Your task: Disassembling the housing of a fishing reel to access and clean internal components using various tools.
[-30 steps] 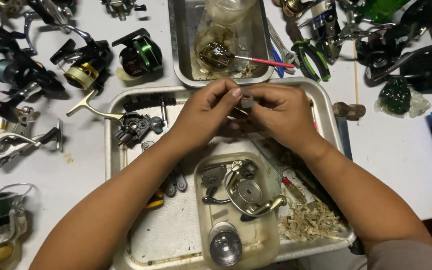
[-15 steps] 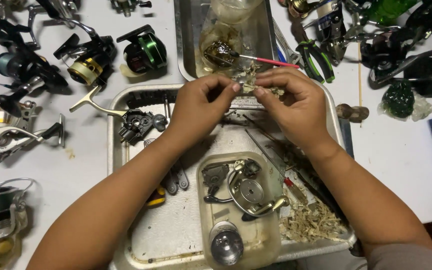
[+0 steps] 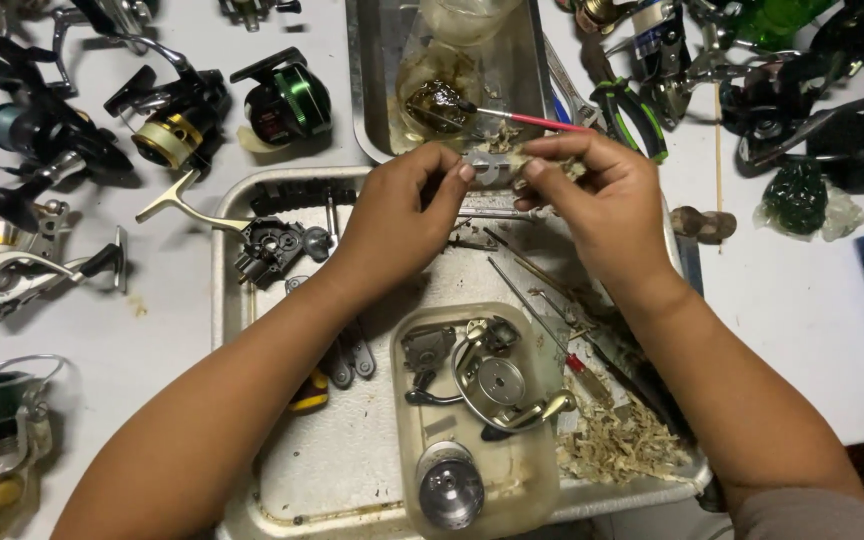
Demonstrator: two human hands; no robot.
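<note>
You have two hands at work, the left hand point(image 3: 397, 215) and right hand point(image 3: 602, 205); two metal trays, the large tray point(image 3: 242, 330) and a rear tray point(image 3: 362, 90); one clear plastic tub point(image 3: 537, 480); one red-handled brush point(image 3: 532, 122); one green-handled pliers point(image 3: 632, 115); four whole fishing reels on your left.

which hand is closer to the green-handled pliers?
Right. The right hand is just left of and below the pliers, nearly touching them. The left hand is farther left, beyond the small part both hands pinch.
</note>
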